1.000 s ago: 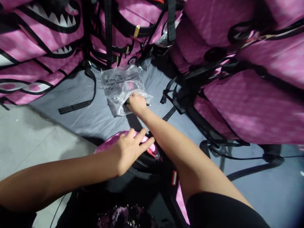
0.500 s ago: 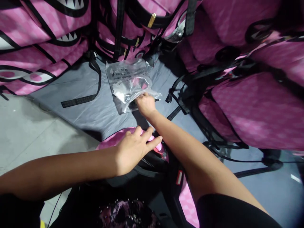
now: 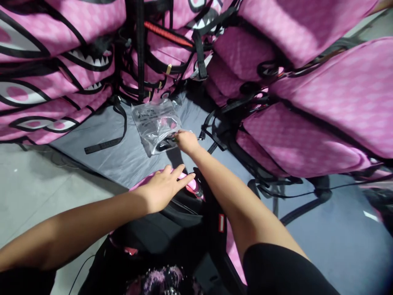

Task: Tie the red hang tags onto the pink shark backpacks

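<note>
My left hand (image 3: 161, 188) rests with its fingers spread on the top of a pink and black backpack (image 3: 190, 183), which lies before me near my lap. Farther out, my right hand (image 3: 186, 141) is closed at the near right edge of a clear plastic bag (image 3: 153, 116) with dark print. A small thin tip shows past the right side of that fist, but what the fingers hold is hidden. Inside the clear bag are pink and dark pieces, too blurred to name.
Stacked pink backpacks with eye and teeth prints (image 3: 39, 90) stand at the left. More pink backpacks (image 3: 307, 139) are piled at the right, their black straps trailing. A black strap (image 3: 106, 145) lies on the grey sheet (image 3: 107, 168). Pale floor (image 3: 27, 192) shows at the left.
The view has shifted, showing more of the stacked backpacks. My right hand stays closed at the clear bag's edge, and my left hand stays spread on the backpack.
</note>
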Motion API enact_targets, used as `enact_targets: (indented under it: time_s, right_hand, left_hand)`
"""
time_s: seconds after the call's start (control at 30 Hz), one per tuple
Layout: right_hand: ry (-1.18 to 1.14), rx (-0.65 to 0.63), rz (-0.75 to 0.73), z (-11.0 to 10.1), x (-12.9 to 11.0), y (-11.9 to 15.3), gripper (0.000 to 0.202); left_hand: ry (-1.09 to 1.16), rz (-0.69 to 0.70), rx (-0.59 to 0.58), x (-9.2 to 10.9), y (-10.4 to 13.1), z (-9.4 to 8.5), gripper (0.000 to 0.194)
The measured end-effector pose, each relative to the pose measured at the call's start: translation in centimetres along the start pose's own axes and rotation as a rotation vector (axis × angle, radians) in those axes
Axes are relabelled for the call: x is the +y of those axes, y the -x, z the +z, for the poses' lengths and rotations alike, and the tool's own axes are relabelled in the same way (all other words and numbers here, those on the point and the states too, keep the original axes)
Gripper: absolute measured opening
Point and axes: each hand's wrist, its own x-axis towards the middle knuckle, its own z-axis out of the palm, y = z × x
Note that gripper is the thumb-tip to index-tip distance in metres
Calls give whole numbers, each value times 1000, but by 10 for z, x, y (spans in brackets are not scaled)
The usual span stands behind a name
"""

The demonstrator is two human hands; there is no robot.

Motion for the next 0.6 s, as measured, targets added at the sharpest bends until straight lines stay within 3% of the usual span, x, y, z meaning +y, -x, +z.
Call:
enact_targets:
  time_s: [0.07, 0.13, 0.23, 0.3, 0.4, 0.5, 0.6]
  right_hand:
    - [-119, 86, 89, -21, 8, 23, 21]
    - [-443, 149, 157, -43, 14, 60, 18]
    - [-989, 126, 196, -65, 12, 128, 27]
    - [-1121, 92, 204, -67, 2, 171, 30]
    - [-1008, 169, 257, -55, -18, 218, 27]
    - [-822, 317, 297, -46, -38, 244, 19]
    - [-649, 272, 189, -45, -51, 254, 21]
  left_hand:
    - [25, 7, 10, -1, 3, -2, 96]
    - [34, -5, 18, -2, 4, -2, 96]
    - [59, -7, 41, 0, 5, 1, 90]
    - [94, -31, 56, 2, 7, 4, 86]
    - [141, -154, 58, 7, 11, 7, 93]
    - [143, -204, 68, 12, 15, 8, 96]
    - [170, -198, 76, 15, 17, 9, 93]
